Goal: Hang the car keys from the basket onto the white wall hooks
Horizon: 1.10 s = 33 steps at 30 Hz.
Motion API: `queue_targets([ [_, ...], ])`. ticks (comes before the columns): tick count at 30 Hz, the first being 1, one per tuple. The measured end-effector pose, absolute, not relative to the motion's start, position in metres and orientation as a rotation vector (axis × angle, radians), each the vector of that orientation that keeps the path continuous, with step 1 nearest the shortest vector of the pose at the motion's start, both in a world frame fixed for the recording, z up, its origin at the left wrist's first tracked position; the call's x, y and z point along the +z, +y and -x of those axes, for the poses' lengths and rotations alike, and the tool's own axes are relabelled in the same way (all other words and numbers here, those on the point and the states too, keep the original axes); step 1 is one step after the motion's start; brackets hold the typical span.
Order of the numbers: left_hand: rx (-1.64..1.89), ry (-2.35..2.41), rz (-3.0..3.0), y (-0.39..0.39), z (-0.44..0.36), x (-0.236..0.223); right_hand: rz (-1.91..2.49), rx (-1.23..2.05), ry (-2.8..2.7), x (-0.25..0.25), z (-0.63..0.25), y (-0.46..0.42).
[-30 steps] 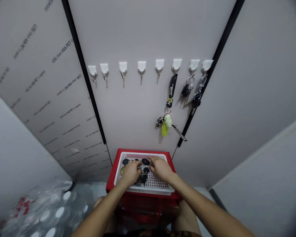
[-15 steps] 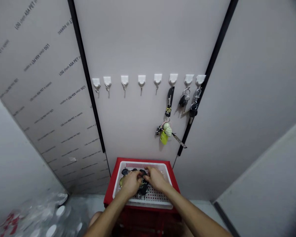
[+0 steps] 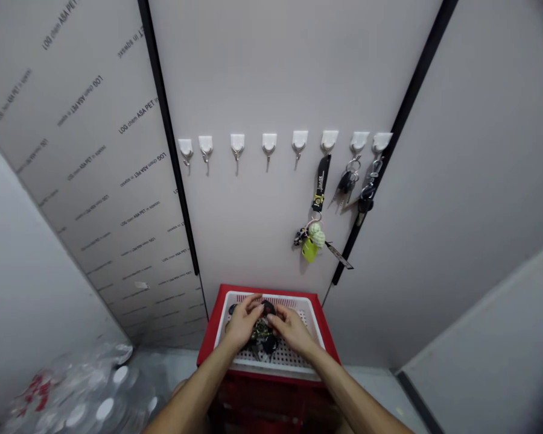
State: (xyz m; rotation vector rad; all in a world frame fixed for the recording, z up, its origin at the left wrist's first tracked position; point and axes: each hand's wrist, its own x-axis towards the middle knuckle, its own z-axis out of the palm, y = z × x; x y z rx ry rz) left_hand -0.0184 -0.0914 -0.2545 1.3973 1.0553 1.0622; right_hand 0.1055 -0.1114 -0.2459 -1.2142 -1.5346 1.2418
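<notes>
Over a white plastic basket (image 3: 317, 334), my left hand (image 3: 244, 320) and my right hand (image 3: 291, 329) face each other. Between their fingertips is a dark, roundish piece (image 3: 268, 308) of a keychain, pinched from both sides. Below it is a bunch of keys (image 3: 262, 337) with dark fobs and yellowish metal parts; whether it is joined to the held piece I cannot tell. Another dark item (image 3: 232, 308) lies at the basket's left, partly covered by my left hand.
The basket stands on a red stand (image 3: 330, 349) against the wall. Several white hooks (image 3: 269, 141) run along the wall. A black strap keychain (image 3: 321, 184), a key ring (image 3: 346, 181) and a carabiner keychain (image 3: 366, 202) hang at the right. Plastic-wrapped bottles (image 3: 104, 410) stand lower left.
Both hands have risen slightly toward the basket's back edge, bringing the dark round piece up between the fingers. The whole view has shifted a little.
</notes>
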Motion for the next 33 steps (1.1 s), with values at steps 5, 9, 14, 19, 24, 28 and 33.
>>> queue_targets([
  [5,0.992,1.007,-1.435,-0.0950,0.0170,-0.2579,1.163,1.267,-1.427,-0.2484,-0.1100,-0.1141],
  [9,0.949,0.963,-1.507,-0.0958,0.0151,-0.2598,1.112,1.369,-1.325,-0.2471,-0.1125,-0.1118],
  [14,0.992,1.133,-1.616,-0.0950,0.0166,-0.2547,1.101,1.424,-1.318,-0.2493,-0.1111,-0.1099],
  [19,0.984,1.281,-1.674,-0.0953,0.0186,-0.2537,1.215,1.292,-1.388,-0.2529,-0.1113,-0.1074],
  [24,1.012,1.320,-1.641,-0.0974,0.0193,-0.2533,1.383,0.945,-1.451,-0.2526,-0.1132,-0.1081],
  [28,1.086,1.311,-1.654,-0.0974,0.0205,-0.2554,1.368,0.832,-1.548,-0.2532,-0.1140,-0.1112],
  [33,1.044,1.264,-1.683,-0.0966,0.0209,-0.2594,1.257,0.681,-1.800,-0.2535,-0.1135,-0.1137],
])
